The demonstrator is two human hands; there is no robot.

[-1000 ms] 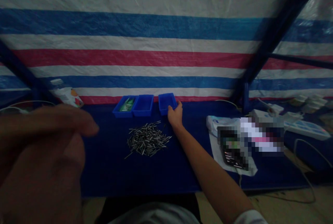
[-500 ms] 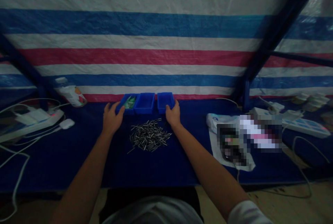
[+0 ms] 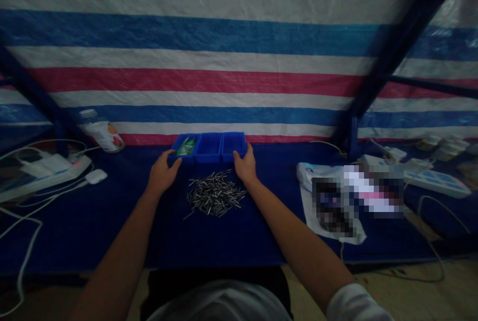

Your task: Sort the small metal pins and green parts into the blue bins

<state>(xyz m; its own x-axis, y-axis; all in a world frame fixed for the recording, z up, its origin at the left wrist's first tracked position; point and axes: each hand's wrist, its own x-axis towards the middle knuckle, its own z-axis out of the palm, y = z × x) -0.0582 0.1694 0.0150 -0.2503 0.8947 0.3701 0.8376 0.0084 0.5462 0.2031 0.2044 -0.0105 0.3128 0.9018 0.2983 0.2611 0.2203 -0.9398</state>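
Three small blue plastic bins stand side by side at the back of the table. Green-and-white packets lie in the left bin; nothing shows inside the middle bin or the right bin. My left hand grips the left bin's near left corner, its thumb at the front. At the other end, my right hand holds the right bin's near right corner between thumb and fingers. A loose heap of short metal pins lies between my forearms, in front of the bins.
To the left are a power strip with white cables and a bottle. A white plastic bag, blurred-out items and another power strip lie on the right. A striped plastic sheet hangs behind the blue table.
My right hand has slid the right bin left, closing the gap to the middle bin. My left hand has shifted slightly to the right and down along the left bin's corner.
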